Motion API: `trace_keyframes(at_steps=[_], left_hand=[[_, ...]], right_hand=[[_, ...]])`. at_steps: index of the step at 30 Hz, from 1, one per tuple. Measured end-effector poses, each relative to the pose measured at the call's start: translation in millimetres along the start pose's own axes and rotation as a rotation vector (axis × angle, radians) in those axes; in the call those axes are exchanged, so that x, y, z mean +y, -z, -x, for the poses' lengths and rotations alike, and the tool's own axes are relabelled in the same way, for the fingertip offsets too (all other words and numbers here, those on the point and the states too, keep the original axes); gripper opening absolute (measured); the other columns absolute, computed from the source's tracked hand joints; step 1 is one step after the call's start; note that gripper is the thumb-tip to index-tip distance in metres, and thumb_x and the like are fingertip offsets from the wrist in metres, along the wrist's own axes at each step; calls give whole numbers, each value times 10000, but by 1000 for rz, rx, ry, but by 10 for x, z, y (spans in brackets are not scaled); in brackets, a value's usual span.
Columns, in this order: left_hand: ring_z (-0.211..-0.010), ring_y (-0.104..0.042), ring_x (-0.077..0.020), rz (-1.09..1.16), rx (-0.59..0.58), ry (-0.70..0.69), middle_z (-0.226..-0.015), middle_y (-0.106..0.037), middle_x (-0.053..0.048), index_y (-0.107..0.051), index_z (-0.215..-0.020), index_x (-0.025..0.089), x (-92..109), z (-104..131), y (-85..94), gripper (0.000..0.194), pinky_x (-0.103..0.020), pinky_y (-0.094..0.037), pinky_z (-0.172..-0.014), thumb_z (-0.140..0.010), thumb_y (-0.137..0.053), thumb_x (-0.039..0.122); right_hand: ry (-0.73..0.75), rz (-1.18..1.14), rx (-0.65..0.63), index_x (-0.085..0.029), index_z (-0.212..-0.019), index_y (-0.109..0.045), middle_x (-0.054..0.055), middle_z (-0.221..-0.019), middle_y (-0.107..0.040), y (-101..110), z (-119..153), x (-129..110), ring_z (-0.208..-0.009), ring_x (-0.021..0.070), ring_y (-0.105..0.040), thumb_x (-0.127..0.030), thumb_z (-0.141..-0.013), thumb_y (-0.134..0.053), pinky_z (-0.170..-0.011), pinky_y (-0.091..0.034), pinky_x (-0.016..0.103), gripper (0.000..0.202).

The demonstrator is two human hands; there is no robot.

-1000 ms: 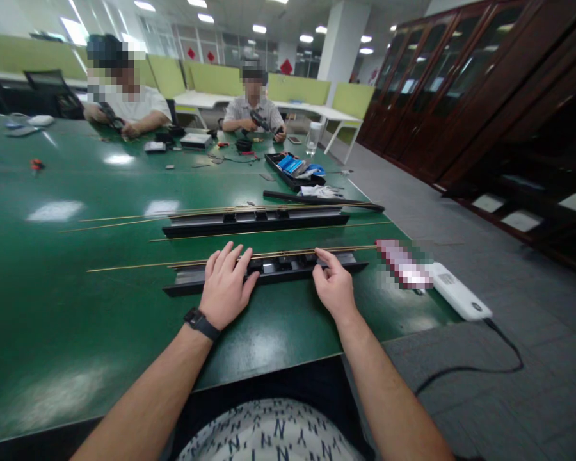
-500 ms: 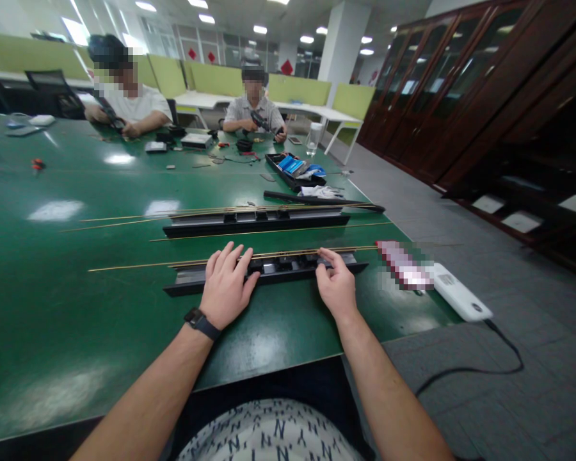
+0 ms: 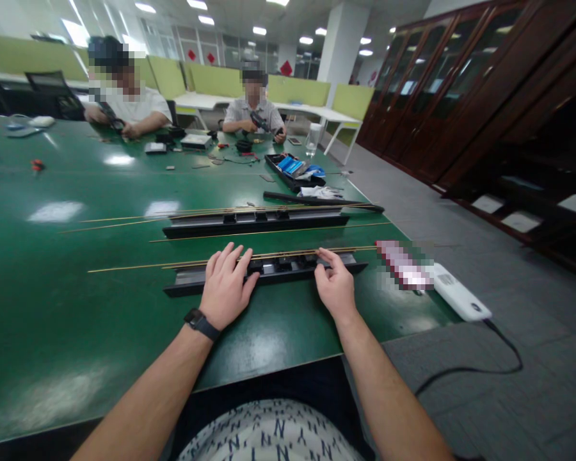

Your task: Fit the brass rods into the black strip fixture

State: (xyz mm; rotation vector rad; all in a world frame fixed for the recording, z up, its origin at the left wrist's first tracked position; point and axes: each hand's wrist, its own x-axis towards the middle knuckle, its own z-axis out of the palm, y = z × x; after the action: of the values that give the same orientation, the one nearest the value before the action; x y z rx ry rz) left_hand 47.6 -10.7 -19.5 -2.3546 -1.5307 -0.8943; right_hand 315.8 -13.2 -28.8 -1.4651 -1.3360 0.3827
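In the head view, a long black trough-like rail (image 3: 288,279) lies crosswise on the green table before me. Thin brass-coloured rods (image 3: 288,255) run along its far side and stick out past both ends. My left hand (image 3: 226,280) rests over the rail's left part with fingers stretched out, lying across the rods. At the right part, my right hand (image 3: 335,282) has its index finger on the rods and its thumb by the near side in a loose pinch. Black blocks (image 3: 285,263) sit inside the rail between my hands. My palms hide parts of it.
A second black rail (image 3: 254,225) with rods lies beyond, and a single rod (image 3: 269,233) between. On the right are a red-edged phone (image 3: 403,264) and a white cabled device (image 3: 461,293). Farther back stand a tool tray (image 3: 295,171), a clear cup (image 3: 313,139) and two seated people.
One rod at the near rail has slid slightly to the left, and my right hand has shifted a little the same way. My left hand stays in place.
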Motion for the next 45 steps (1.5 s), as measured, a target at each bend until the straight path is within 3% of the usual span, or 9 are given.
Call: trace_keyframes(at_steps=[3,6,8,12,14,24,33,45], left_hand=[[-1516,-440,-375,12,1,6,-1499,-608,-192,-581,-1484,145,-1,4,-2,520,-568,-295,-1264,-1030,-532,395],[-1523,-431,-373,14,-1,8,-1503,-606,-191,-576,-1490,155,-4,7,-6,524,-576,-295,-1264,-1027,-535,394],[-1525,-429,-368,7,-3,6,-1504,-605,-190,-574,-1490,156,-6,7,-7,522,-574,-302,-1262,-1031,-525,399],[-1521,-436,-364,-5,-6,3,-1505,-604,-187,-571,-1490,158,-6,5,-6,518,-567,-307,-1260,-1040,-505,406],[-1520,-437,-364,-1,-5,2,-1504,-605,-186,-569,-1493,165,-6,5,-5,518,-566,-308,-1259,-1038,-505,404],[-1533,-419,-362,18,-9,14,-1513,-599,-181,-562,-1505,182,-12,9,-14,528,-573,-283,-1267,-1028,-512,402],[-1526,-426,-366,15,-9,3,-1510,-599,-185,-570,-1492,161,-17,6,-10,520,-560,-296,-1262,-1035,-509,402],[-1524,-428,-372,2,-6,6,-1506,-603,-183,-569,-1493,176,-11,8,-8,518,-574,-296,-1258,-1034,-509,408]], right_hand=[[-4,12,-24,-199,-1320,-715,106,-1204,-790,18,9,-32,-475,95,-526,-313,-892,-599,-543,-490,281,458],[-2,31,-59,-189,-1334,-723,64,-925,-810,32,22,-74,-455,112,-505,-313,-890,-600,-547,-481,286,478],[1,38,-65,-187,-1333,-726,55,-862,-800,31,26,-90,-451,115,-503,-314,-890,-599,-548,-478,285,478],[-1,9,-21,-192,-1337,-702,127,-1198,-789,14,18,-63,-464,90,-521,-318,-886,-604,-542,-491,279,478],[-14,-2,10,-192,-1335,-689,139,-1267,-768,7,10,-36,-471,86,-527,-321,-888,-608,-539,-494,273,473],[4,3,-43,-200,-1311,-713,113,-1216,-791,18,15,-56,-465,90,-523,-305,-892,-602,-544,-500,276,446],[-11,-16,31,-177,-1319,-686,138,-1252,-775,-2,-2,-10,-482,88,-539,-313,-893,-609,-550,-498,270,453],[-1,3,-42,-199,-1317,-715,117,-1209,-793,18,15,-52,-455,89,-513,-315,-889,-603,-528,-489,270,457]])
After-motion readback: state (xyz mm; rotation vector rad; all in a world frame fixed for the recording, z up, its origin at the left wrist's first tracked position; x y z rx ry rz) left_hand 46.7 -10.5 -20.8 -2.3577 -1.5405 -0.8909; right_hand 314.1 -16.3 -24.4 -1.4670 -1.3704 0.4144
